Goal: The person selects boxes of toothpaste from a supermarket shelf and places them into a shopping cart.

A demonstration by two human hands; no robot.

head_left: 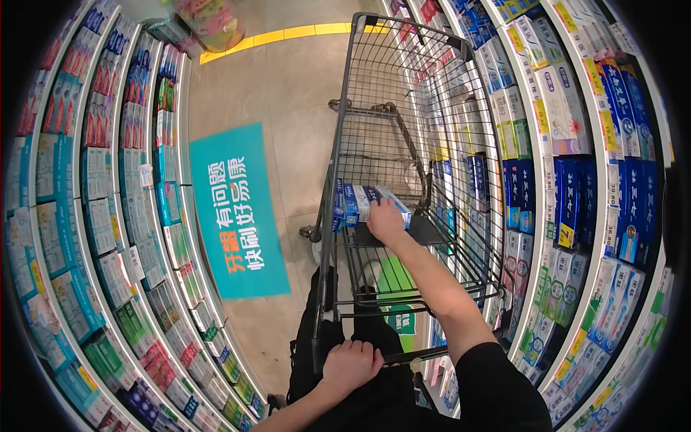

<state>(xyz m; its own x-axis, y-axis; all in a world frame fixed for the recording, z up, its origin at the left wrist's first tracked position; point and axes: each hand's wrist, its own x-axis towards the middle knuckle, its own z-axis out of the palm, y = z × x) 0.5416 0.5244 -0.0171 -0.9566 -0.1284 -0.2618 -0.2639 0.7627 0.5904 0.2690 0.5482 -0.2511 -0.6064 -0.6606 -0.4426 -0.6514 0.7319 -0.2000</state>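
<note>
In the head view, a black wire shopping cart (378, 135) stands lengthwise before me. My left hand (353, 364) is closed around the left part of the cart's handlebar (415, 355). Inside the cart, my right hand (386, 220) rests on a row of blue and white toothpaste boxes (356, 202), fingers bent over a box near the row's middle. Whether it grips that box or only touches it cannot be told. The boxes lie side by side near the black plastic panel (421, 231) of the cart's child seat.
Shelves of boxed toothpaste (572, 205) stand close along the cart's right side. Shelves with toothbrushes and boxes (102, 178) line the left. A teal floor sticker (240, 210) and a yellow floor line (283, 35) mark the aisle floor; a colourful display stands at the top left.
</note>
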